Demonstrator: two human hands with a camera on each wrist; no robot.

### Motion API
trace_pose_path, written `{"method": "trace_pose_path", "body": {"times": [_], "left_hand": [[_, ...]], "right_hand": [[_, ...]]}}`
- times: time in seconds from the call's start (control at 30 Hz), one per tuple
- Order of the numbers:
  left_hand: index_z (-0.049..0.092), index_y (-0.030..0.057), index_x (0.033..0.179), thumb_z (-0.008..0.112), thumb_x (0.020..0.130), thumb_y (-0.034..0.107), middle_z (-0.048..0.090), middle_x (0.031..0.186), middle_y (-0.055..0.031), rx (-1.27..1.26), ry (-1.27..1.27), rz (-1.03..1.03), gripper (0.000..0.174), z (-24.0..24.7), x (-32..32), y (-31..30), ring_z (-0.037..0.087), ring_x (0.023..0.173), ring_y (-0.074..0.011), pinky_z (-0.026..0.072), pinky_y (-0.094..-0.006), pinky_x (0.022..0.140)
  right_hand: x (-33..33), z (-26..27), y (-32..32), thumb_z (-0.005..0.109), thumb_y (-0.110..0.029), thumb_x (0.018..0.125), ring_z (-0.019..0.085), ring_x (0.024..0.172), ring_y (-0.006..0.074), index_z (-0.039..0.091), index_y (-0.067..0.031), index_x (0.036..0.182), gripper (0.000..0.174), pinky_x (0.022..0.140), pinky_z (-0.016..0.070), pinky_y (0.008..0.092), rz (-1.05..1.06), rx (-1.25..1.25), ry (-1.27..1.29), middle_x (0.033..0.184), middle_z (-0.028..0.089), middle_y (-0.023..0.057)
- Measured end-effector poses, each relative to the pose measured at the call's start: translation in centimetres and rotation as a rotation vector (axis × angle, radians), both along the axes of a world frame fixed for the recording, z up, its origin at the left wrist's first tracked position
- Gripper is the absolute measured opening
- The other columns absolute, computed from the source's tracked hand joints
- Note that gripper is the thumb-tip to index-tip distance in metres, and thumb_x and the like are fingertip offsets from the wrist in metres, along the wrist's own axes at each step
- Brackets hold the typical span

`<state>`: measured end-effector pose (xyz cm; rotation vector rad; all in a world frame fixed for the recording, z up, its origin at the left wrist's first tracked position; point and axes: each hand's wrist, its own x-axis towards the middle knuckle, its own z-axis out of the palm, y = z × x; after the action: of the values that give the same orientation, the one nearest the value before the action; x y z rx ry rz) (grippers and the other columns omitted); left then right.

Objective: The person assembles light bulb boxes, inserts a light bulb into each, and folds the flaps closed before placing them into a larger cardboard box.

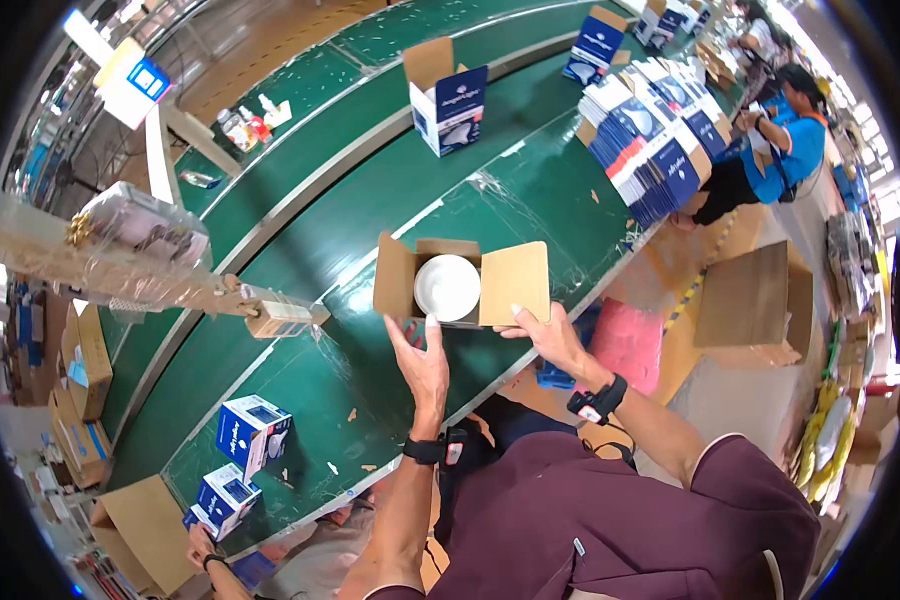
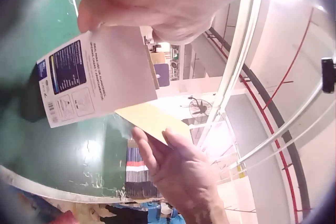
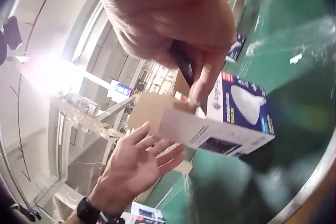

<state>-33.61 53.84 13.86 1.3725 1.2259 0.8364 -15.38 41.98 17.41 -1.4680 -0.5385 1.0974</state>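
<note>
An upright carton (image 1: pixel 460 322) stands with its top flaps spread, brown inside; its outside is white and dark blue with a lamp-like picture (image 3: pixel 247 103). Within it shows a smooth white round piece (image 1: pixel 448 287). At the near left corner, my left hand (image 1: pixel 422 370) touches the carton with thumb and index finger apart, its fingers straight in the right wrist view. My right hand (image 1: pixel 550 340) pinches the edge of the right-hand flap (image 1: pixel 515 283) between thumb and fingers.
The green conveyor table (image 1: pixel 350 400) carries another open carton (image 1: pixel 450 105) behind and two closed cartons (image 1: pixel 254 432) at left, one held by another person's hand (image 1: pixel 202 545). Flattened cartons (image 1: pixel 650 130) are piled at right, near a person in blue (image 1: pixel 790 150). A taped post (image 1: pixel 160 250) juts in.
</note>
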Motion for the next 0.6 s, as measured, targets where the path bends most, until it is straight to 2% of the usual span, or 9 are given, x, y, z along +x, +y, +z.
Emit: {"method": "trace_pose_path", "body": {"times": [0.07, 0.13, 0.17, 0.2, 0.3, 0.4, 0.47, 0.53, 0.6], "left_hand": [[0.038, -0.0037, 0.156, 0.071, 0.103, 0.026, 0.056, 0.139, -0.0243, 0.157, 0.123, -0.041, 0.069, -0.4, -0.9, -0.1, 0.06, 0.118, -0.0337, 0.0491, -0.0433, 0.102], [0.058, -0.0011, 0.146, 0.07, 0.103, 0.019, 0.069, 0.119, -0.0186, 0.309, 0.239, -0.092, 0.049, -0.8, -2.0, -0.5, 0.064, 0.104, -0.0312, 0.0511, -0.0423, 0.094], [0.068, -0.0005, 0.134, 0.072, 0.1, 0.015, 0.07, 0.104, -0.0159, 0.552, 0.162, -0.11, 0.037, -0.1, -1.2, -1.2, 0.065, 0.096, -0.0322, 0.0519, -0.0423, 0.086], [0.065, -0.001, 0.138, 0.077, 0.096, 0.015, 0.07, 0.108, -0.0186, 0.455, 0.161, -0.234, 0.046, 1.4, -0.9, -2.2, 0.067, 0.096, -0.0334, 0.0535, -0.0426, 0.086], [0.06, -0.0034, 0.142, 0.078, 0.094, 0.017, 0.07, 0.124, -0.0215, 0.6, 0.219, -0.413, 0.054, 1.4, -0.7, -4.6, 0.068, 0.109, -0.0378, 0.0547, -0.0445, 0.095], [0.057, -0.0016, 0.146, 0.073, 0.098, 0.018, 0.062, 0.139, -0.0263, 0.46, 0.156, -0.418, 0.055, 1.2, -0.8, -5.1, 0.063, 0.124, -0.0421, 0.0514, -0.046, 0.105], [0.053, -0.0014, 0.15, 0.07, 0.099, 0.015, 0.059, 0.144, -0.0276, 0.418, 0.077, -0.433, 0.056, 0.6, -0.8, -4.5, 0.061, 0.129, -0.0444, 0.0504, -0.0469, 0.108], [0.05, -0.0009, 0.153, 0.069, 0.099, 0.013, 0.058, 0.146, -0.0279, 0.371, 0.019, -0.454, 0.058, 0.2, -0.6, -4.4, 0.061, 0.13, -0.0435, 0.0505, -0.0456, 0.108], [0.043, -0.0007, 0.158, 0.068, 0.099, 0.012, 0.061, 0.144, -0.0252, 0.354, -0.017, -0.44, 0.066, -0.8, -0.6, -4.3, 0.065, 0.122, -0.0383, 0.0532, -0.0432, 0.101]], "right_hand": [[1.4, 0.3, -0.7, 0.056, -0.02, 0.109, 0.077, 0.091, 0.0241, 0.065, 0.0105, 0.125, 0.035, 0.082, 0.0639, 0.0368, 0.088, -0.064, -0.085, 0.106, 0.076, 0.0196], [4.5, -0.6, -0.6, 0.06, -0.021, 0.108, 0.077, 0.08, 0.0231, 0.062, 0.0105, 0.129, 0.038, 0.075, 0.0627, 0.0345, 0.167, -0.119, -0.191, 0.096, 0.078, 0.0169], [5.2, 0.1, 0.2, 0.062, -0.022, 0.107, 0.076, 0.09, 0.0251, 0.059, 0.0089, 0.135, 0.042, 0.081, 0.0623, 0.0371, 0.034, -0.187, -0.235, 0.106, 0.075, 0.0207], [5.4, 1.1, 1.2, 0.063, -0.024, 0.106, 0.076, 0.1, 0.0271, 0.056, 0.0074, 0.14, 0.047, 0.087, 0.0618, 0.0396, -0.088, -0.248, -0.292, 0.117, 0.073, 0.0245], [3.4, 2.6, 2.4, 0.068, -0.034, 0.105, 0.064, 0.128, 0.0347, 0.05, 0.0046, 0.15, 0.062, 0.106, 0.0526, 0.0455, -0.403, 0.02, -1.06, 0.142, 0.06, 0.0291], [0.4, 5.3, 0.0, 0.069, -0.045, 0.103, 0.046, 0.147, 0.0388, 0.048, 0.0021, 0.154, 0.072, 0.121, 0.0378, 0.0479, -0.044, 0.225, -0.838, 0.158, 0.044, 0.029], [-1.3, 5.1, -1.1, 0.075, -0.053, 0.096, 0.042, 0.149, 0.0419, 0.054, -0.0011, 0.151, 0.079, 0.123, 0.034, 0.0497, 0.239, 0.085, -1.028, 0.158, 0.046, 0.0252], [-2.3, 4.7, -1.3, 0.082, -0.05, 0.09, 0.042, 0.149, 0.0422, 0.057, -0.0037, 0.149, 0.079, 0.121, 0.0342, 0.052, 0.25, 0.09, -1.109, 0.152, 0.053, 0.0244], [-1.4, 4.4, -0.4, 0.083, -0.03, 0.089, 0.046, 0.146, 0.0401, 0.071, -0.0039, 0.13, 0.05, 0.114, 0.0392, 0.0522, 0.209, 0.132, -1.393, 0.132, 0.069, 0.0149]]}}
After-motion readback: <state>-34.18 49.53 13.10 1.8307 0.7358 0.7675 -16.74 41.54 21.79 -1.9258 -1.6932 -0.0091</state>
